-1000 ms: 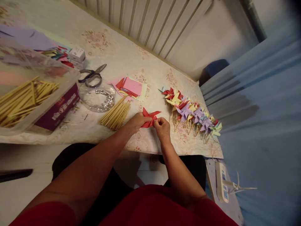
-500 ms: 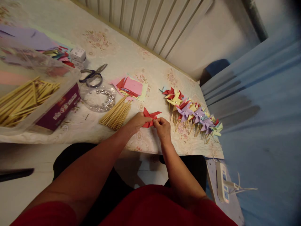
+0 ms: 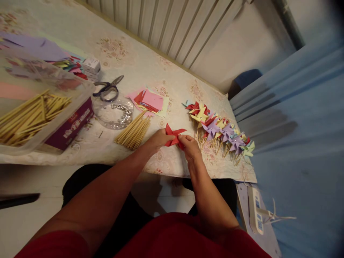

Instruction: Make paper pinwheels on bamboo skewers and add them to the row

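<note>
Between my two hands is a red paper pinwheel [image 3: 174, 136], held just above the front part of the table. My left hand [image 3: 160, 138] pinches its left side, thumb on top. My right hand [image 3: 190, 144] has its thumb and fingers closed on the lower right blade; the fingertips partly hide the paper. To the left of my left hand lies a bundle of thin wooden sticks [image 3: 133, 132]. Behind it is a stack of coloured paper squares [image 3: 150, 100]. Finished pinwheels on sticks [image 3: 220, 127] lie in a row right of my right hand.
A round clear dish [image 3: 104, 114] holds shiny metal pins. Scissors [image 3: 110, 89] lie behind it. At the left stands a clear plastic box [image 3: 88, 89] with more sticks. Small white boxes [image 3: 91, 65] sit behind. A power strip [image 3: 256, 209] is at the lower right, beside a blue curtain [image 3: 301, 161].
My right hand has turned and shifted slightly right, its fingers now on the pinwheel's lower right blade rather than near its middle. My left hand keeps its grip. The view has shifted a little.
</note>
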`<action>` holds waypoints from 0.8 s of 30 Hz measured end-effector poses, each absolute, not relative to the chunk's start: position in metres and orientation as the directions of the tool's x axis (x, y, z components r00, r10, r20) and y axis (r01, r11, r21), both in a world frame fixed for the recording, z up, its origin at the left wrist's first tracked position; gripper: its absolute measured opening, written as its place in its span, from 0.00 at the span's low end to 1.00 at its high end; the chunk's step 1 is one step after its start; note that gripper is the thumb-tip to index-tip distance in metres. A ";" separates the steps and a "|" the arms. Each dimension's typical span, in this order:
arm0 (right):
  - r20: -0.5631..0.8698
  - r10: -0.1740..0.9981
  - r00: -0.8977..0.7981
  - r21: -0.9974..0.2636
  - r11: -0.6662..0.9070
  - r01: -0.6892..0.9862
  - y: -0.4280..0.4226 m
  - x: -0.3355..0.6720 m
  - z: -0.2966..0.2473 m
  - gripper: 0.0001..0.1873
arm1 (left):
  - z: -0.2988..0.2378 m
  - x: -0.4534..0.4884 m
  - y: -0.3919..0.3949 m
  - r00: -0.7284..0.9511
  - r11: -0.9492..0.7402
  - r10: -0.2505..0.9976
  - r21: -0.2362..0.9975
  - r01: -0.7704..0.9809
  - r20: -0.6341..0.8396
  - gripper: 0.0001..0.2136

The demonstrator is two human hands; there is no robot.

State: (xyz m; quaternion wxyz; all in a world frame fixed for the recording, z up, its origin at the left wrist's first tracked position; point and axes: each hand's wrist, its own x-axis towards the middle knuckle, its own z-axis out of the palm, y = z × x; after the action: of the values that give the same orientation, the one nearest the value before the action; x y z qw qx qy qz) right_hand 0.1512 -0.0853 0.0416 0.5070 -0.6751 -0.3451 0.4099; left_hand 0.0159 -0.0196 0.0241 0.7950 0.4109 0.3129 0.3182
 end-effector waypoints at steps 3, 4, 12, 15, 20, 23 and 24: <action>-0.242 0.886 0.397 -0.965 -0.264 0.001 -0.082 0.150 0.040 0.16 | 0.028 0.016 -0.021 0.610 0.472 0.755 0.844 -0.253 -0.239 0.05; -0.249 0.885 0.394 -0.964 -0.266 -0.013 -0.080 0.149 0.040 0.15 | 0.029 0.016 -0.021 0.611 0.475 0.754 0.843 -0.253 -0.241 0.05; -0.222 0.883 0.414 -0.969 -0.248 0.010 -0.077 0.147 0.036 0.13 | 0.030 0.014 -0.022 0.617 0.502 0.742 0.827 -0.253 -0.262 0.04; -0.228 0.880 0.417 -0.968 -0.250 -0.001 -0.077 0.145 0.038 0.13 | 0.026 0.014 -0.022 0.611 0.499 0.745 0.831 -0.245 -0.267 0.04; -0.249 0.878 0.408 -0.963 -0.268 -0.011 -0.076 0.138 0.041 0.15 | 0.025 0.014 -0.022 0.603 0.515 0.746 0.819 -0.253 -0.283 0.05; -0.239 0.867 0.437 -0.963 -0.270 0.010 -0.077 0.138 0.042 0.15 | 0.027 0.013 -0.022 0.604 0.517 0.752 0.805 -0.292 -0.263 0.05; -0.207 0.853 0.479 -0.964 -0.260 0.046 -0.077 0.139 0.044 0.15 | 0.026 0.013 -0.021 0.596 0.517 0.758 0.801 -0.300 -0.266 0.05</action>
State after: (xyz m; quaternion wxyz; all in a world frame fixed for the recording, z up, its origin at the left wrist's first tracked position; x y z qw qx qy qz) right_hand 0.1387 -0.0766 0.0437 0.5136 -0.6897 -0.3257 0.3930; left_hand 0.0132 -0.0214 0.0262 0.8137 0.3683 0.3108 0.3251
